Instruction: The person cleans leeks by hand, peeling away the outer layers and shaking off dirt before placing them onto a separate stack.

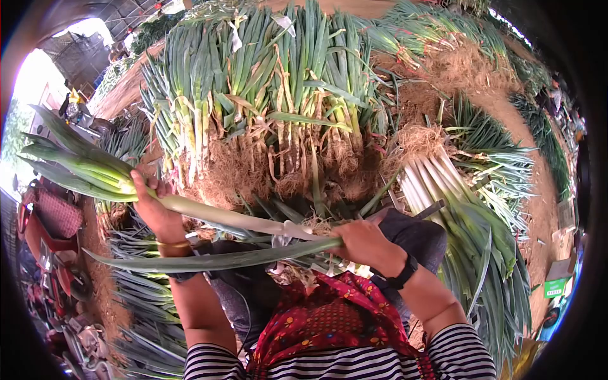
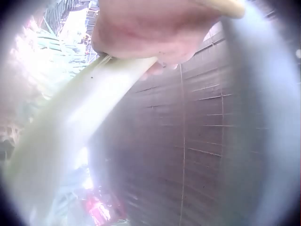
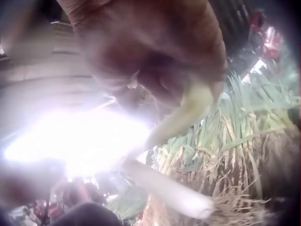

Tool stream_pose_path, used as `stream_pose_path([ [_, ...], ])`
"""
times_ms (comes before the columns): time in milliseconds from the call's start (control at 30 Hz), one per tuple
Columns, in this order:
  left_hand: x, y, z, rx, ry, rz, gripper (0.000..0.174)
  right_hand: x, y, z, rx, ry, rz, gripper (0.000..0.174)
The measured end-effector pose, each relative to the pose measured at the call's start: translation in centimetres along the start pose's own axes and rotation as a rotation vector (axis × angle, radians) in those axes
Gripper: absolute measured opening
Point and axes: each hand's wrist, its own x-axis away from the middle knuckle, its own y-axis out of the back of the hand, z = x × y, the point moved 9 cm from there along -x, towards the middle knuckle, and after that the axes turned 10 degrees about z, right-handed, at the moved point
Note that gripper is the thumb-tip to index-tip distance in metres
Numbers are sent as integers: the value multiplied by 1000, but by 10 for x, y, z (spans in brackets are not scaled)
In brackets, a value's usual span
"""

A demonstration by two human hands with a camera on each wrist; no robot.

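My left hand grips a long leek just below its fan of green leaves, which points to the upper left in the head view. The pale shaft slants down to the right, its root end close to my right hand. That hand pinches the base of a long green leaf, which stretches left below the shaft, over the left wrist. In the left wrist view the shaft runs out from under the hand. The right wrist view has the leaf's pale base at the fingers, above the white root end.
A big upright stack of unpeeled leeks stands in front, roots down. A pile of peeled white-stemmed leeks lies by the right knee. More leeks lie at the left. Red motorbikes stand further left; a green box is far right.
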Motion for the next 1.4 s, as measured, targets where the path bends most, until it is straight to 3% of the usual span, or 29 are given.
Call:
stream_pose_path([
  [100,-17,12,-24,-35,-6,-26,47,25,-12,-15,7,9,94,14],
  [233,-55,59,-45,106,74,24,43,67,-7,-51,-60,67,16,11],
  [300,-78,93,-58,186,89,63,41,81,-10,-87,-164,0,99,9],
  [367,-88,118,-70,192,77,61,40,92,-9,-120,-383,-183,125,6],
  [400,-88,122,-75,195,82,76,40,96,-22,-143,-356,-378,268,25],
  [433,-88,126,-77,196,95,86,41,94,-28,-143,-358,-375,272,25],
  [500,-79,116,-81,163,73,109,44,77,-10,-121,-54,-87,-15,64],
  [533,-66,93,-88,123,26,113,46,61,-21,-117,34,-2,101,94],
  [633,-49,59,-92,107,-1,135,52,27,19,-66,-114,-38,-45,82],
  [700,-31,27,-89,118,-2,120,53,5,50,-7,-37,147,-294,68],
  [833,1,-32,-78,171,-41,217,55,-16,65,118,-13,591,-504,60],
  [867,10,-49,-75,251,-33,292,54,-21,65,133,-13,594,-511,60],
  [933,22,-72,-68,371,-10,414,54,-38,50,151,-154,593,-262,52],
  [1033,26,-79,-65,375,-19,419,55,-43,40,145,-311,577,-155,40],
  [1133,32,-84,-55,397,-12,433,57,-35,42,134,-373,658,-269,31],
  [1267,34,-89,-42,434,17,525,63,-38,36,119,-477,626,-257,29],
  [1333,37,-93,-38,455,22,580,67,-47,19,109,-791,465,85,30],
  [1400,40,-96,-38,444,-7,630,73,-52,12,98,-856,412,130,32],
])
